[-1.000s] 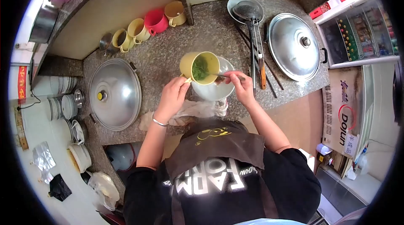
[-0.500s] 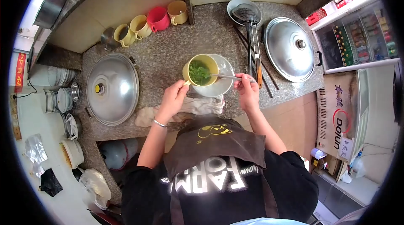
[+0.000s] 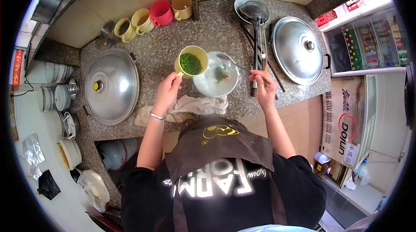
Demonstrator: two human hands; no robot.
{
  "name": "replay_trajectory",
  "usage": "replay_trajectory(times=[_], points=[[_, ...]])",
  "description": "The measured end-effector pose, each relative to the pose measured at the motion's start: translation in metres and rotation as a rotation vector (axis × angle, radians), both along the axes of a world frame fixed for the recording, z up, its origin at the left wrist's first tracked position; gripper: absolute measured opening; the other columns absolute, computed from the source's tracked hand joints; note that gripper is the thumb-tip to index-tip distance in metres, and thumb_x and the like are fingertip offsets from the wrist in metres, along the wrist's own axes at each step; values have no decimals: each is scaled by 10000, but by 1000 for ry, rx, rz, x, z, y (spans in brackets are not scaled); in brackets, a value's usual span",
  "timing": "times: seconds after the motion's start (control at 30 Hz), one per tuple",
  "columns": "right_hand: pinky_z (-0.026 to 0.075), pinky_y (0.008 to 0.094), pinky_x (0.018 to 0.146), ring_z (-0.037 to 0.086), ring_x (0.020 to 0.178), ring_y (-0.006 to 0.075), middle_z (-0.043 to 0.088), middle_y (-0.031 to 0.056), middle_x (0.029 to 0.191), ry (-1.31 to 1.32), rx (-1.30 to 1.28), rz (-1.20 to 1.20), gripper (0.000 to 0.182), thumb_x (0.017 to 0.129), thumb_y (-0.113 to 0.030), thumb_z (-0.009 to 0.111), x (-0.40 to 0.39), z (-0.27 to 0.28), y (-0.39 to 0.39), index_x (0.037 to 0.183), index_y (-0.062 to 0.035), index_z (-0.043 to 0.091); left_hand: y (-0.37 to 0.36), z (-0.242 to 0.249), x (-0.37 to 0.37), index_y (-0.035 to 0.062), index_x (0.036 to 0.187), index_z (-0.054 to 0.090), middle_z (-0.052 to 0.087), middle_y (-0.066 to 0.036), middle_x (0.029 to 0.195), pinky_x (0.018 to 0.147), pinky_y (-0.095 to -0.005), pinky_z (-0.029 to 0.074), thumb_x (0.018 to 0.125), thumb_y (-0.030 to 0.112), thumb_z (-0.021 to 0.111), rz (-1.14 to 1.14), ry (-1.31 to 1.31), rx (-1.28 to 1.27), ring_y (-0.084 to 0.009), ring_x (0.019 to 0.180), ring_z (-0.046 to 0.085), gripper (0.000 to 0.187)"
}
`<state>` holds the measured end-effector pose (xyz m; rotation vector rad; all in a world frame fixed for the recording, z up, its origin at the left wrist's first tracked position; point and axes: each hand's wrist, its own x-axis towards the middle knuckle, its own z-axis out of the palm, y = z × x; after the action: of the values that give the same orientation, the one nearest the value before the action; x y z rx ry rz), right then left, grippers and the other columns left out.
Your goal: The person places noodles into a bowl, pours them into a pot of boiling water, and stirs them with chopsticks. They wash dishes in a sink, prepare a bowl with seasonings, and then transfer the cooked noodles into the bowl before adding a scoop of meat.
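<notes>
My left hand (image 3: 167,89) is closed round the handle of a yellow mug (image 3: 200,53), which holds chopped green leaves (image 3: 190,63). The mug hangs just left of a white bowl (image 3: 203,88), slightly overlapping its rim as I look down. In the bowl lies a small heap of something greenish-brown (image 3: 222,74). A metal spoon (image 3: 234,62) is pinched in my right hand (image 3: 264,85), its head over the far side of the bowl. Below the bowl a crumpled white cloth (image 3: 197,105) lies on the counter.
Domed metal lids (image 3: 113,102) (image 3: 297,54) stand left and right. A strainer (image 3: 254,11) rests on a bowl at the back, chopsticks (image 3: 278,80) beside its handle. A red mug (image 3: 161,13) stands among yellow mugs (image 3: 181,6) along the back wall.
The mug has moved left, off the middle of the bowl, uncovering the heap inside. My right hand has drawn the spoon out of the mug and shifted right.
</notes>
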<state>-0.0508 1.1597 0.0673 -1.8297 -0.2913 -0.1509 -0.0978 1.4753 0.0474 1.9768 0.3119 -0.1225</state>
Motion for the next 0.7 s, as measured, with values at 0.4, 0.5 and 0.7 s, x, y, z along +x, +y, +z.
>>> replay_trajectory(times=[0.4,0.5,0.7], points=[[462,303,820,605,900,190,628,108,983,204,-16,57,434,813,-83,604,43,-14,-9,1228,-44,485,-45,-62,150,92,827,500,503,25,690,512,-216,427,935,286,443,-165,51,-424,-77,635,541,230],[473,292,783,612,844,179,633,94,941,313,-33,-199,392,810,-63,600,32,-57,-52,1188,-32,503,-56,-86,202,117,836,484,502,30,693,532,-214,435,943,291,419,-124,120,-494,-87,672,563,213],[489,323,741,597,877,216,604,113,990,361,-399,-266,442,760,-55,651,-22,-132,-90,1169,-19,487,-81,-130,264,119,1280,313,601,-75,977,538,-236,465,908,227,505,-31,120,-503,-126,642,598,432]])
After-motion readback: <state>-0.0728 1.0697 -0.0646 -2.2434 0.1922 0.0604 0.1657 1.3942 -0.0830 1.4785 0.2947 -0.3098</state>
